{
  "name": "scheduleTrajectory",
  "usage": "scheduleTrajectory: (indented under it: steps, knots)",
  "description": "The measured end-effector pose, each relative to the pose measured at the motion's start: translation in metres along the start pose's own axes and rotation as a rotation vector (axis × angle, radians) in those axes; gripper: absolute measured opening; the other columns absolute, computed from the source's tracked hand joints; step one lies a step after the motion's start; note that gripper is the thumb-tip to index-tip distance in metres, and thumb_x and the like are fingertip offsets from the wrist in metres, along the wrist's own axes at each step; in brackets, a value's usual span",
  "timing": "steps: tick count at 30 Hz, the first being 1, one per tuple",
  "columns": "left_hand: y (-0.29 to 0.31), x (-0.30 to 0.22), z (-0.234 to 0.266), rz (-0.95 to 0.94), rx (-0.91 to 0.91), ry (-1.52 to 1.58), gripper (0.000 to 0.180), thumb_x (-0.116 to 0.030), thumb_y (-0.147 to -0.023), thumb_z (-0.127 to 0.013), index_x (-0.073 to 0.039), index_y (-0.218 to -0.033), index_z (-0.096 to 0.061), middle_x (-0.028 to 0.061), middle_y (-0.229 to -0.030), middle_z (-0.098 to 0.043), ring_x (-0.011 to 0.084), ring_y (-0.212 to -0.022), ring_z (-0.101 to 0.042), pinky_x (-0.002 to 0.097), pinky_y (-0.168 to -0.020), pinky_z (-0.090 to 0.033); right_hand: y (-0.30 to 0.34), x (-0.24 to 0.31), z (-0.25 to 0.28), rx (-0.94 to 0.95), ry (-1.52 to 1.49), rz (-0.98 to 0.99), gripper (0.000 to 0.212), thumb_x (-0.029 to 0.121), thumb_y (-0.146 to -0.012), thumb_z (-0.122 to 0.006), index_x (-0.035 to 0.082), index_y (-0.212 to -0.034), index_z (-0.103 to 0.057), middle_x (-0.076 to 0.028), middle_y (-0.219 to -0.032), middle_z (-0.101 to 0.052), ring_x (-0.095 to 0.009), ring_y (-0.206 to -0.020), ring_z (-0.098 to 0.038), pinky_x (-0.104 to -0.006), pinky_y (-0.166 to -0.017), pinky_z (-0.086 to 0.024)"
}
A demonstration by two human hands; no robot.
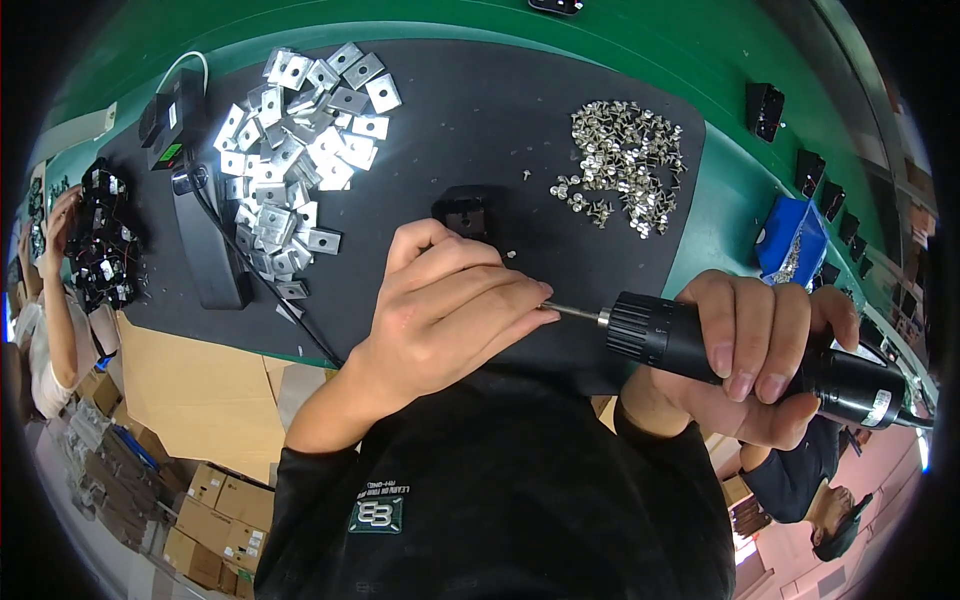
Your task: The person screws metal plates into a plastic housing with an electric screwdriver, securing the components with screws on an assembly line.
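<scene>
While the right hand (755, 345) wraps tightly round a driver (655, 332), hiding the middle of its barrel, the left hand (445, 310) is pinched narrow on the far end of the bit (577, 312), and its fingers cover the tip, so whether a screw sits there too, I can't tell! The driver lies nearly level in front of the chest, bit pointing left, its cord running off into the dark rim of the view. Just behind the left hand, a black block (465, 213), half covered by the knuckles, its details lost in shadow on the black mat (480, 110)

And what textures here: the driver smooth, matt black, with a ribbed collar, the bit slim, bare steel! Over to the left, plates (290, 140), flat, silvery rectangles with dark holes, heaped so deep that many are buried, some washed out by glare. Across to the right, screws (630, 160), shiny and flat-headed, strewn in a loose pile, and beyond them on the green table (722, 190) a blue bin (790, 225), its small metal contents hard to make out
</scene>
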State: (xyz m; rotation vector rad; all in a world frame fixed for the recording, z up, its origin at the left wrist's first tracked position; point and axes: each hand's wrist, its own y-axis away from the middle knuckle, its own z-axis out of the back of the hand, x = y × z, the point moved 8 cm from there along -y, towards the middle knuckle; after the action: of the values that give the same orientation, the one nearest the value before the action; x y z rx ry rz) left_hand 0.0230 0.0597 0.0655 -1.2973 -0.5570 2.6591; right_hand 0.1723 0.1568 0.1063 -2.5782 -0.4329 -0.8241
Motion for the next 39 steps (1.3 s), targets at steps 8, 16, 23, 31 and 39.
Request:
scheduleTrajectory:
  steps: [8,16,23,31,39]
  knots:
    - [0.000,0.001,0.002,0.017,0.010,-0.011,0.021,-0.021,-0.064,-0.081,-0.008,-0.077,-0.071,-0.0014,-0.074,-0.068,0.0150,-0.071,-0.060,0.0317,-0.073,-0.039,0.001,-0.003,-0.001,0.054,-0.020,0.044,0.052,0.018,-0.085,-0.071,0.017,-0.130,-0.044,0.000,-0.076,-0.056,-0.013,-0.067,-0.056,-0.0277,-0.063,-0.046]
    - [0.000,0.016,0.017,-0.002,0.007,-0.101,0.050,-0.039,-0.062,-0.081,-0.006,-0.097,-0.067,0.0071,-0.099,-0.068,0.0218,-0.085,-0.061,0.0349,-0.078,-0.037,-0.005,-0.015,0.001,0.034,0.054,-0.029,0.045,0.016,-0.081,-0.072,0.015,-0.120,-0.049,0.003,-0.074,-0.055,-0.009,-0.065,-0.054,-0.0238,-0.066,-0.044]
    - [0.018,0.032,0.027,0.009,-0.009,-0.192,0.057,-0.038,-0.062,-0.082,-0.004,-0.104,-0.066,0.0095,-0.106,-0.065,0.0249,-0.089,-0.059,0.0356,-0.079,-0.038,-0.008,-0.022,-0.001,0.030,0.082,-0.032,0.045,0.017,-0.082,-0.071,0.015,-0.120,-0.048,0.004,-0.073,-0.053,-0.009,-0.065,-0.054,-0.0242,-0.066,-0.043]
    - [0.010,0.022,0.020,-0.002,-0.028,-0.106,0.033,-0.028,-0.064,-0.080,-0.010,-0.090,-0.072,-0.0001,-0.090,-0.067,0.0182,-0.083,-0.059,0.0325,-0.076,-0.035,-0.012,-0.026,-0.011,0.097,-0.002,-0.038,0.049,0.018,-0.086,-0.070,0.017,-0.128,-0.044,0.000,-0.077,-0.054,-0.014,-0.068,-0.055,-0.0287,-0.065,-0.045]
    - [0.011,0.017,0.021,-0.018,-0.030,-0.093,0.022,-0.024,-0.066,-0.079,-0.010,-0.082,-0.073,-0.0015,-0.081,-0.066,0.0160,-0.079,-0.059,0.0346,-0.076,-0.033,-0.011,-0.029,-0.015,0.072,0.030,-0.026,0.049,0.019,-0.083,-0.071,0.015,-0.125,-0.046,0.001,-0.075,-0.055,-0.011,-0.065,-0.056,-0.0256,-0.064,-0.045]
